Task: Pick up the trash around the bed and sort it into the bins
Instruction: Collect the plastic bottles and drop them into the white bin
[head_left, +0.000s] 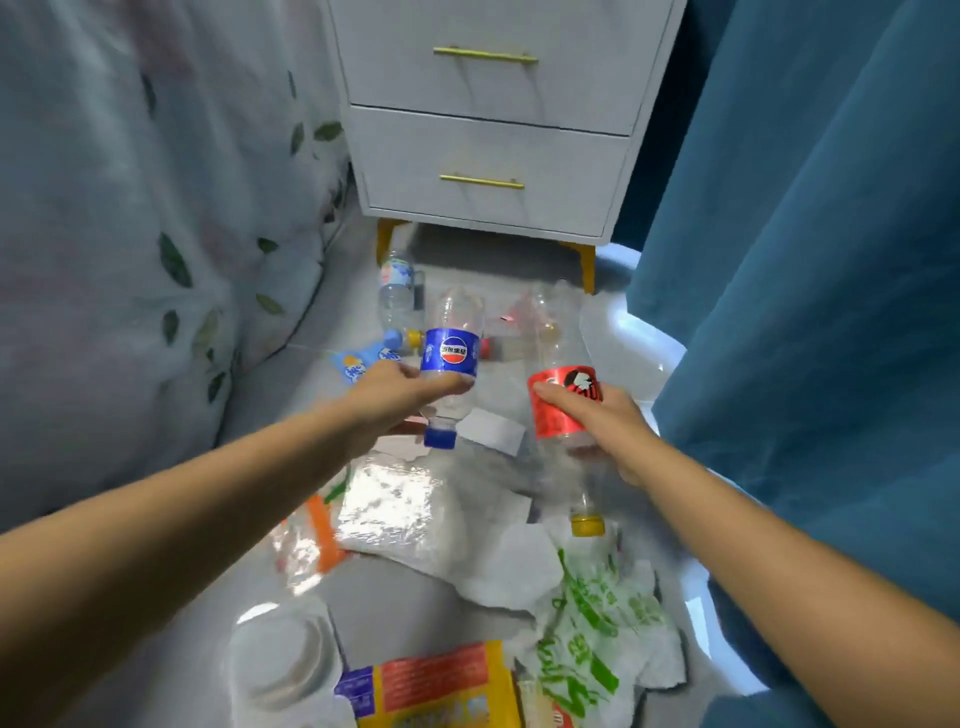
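Observation:
My left hand (402, 397) grips an empty clear bottle with a blue label (451, 358), held cap-down above the floor. My right hand (597, 415) grips an empty clear bottle with a red label (558, 402), its yellow cap pointing toward me. Trash lies on the floor beneath both hands: a clear plastic bag (395, 506), white crumpled paper (519, 566), a green-printed plastic bag (597, 634), a yellow and orange wrapper (441, 686) and a clear cup (283, 660). Another clear bottle (397, 291) lies farther off near the nightstand. No bins are in view.
The bed with a leaf-print cover (130, 234) fills the left side. A white nightstand (493, 130) with gold handles stands at the far end. A blue curtain (805, 260) hangs on the right. A blue snack wrapper (363, 364) lies by the bed.

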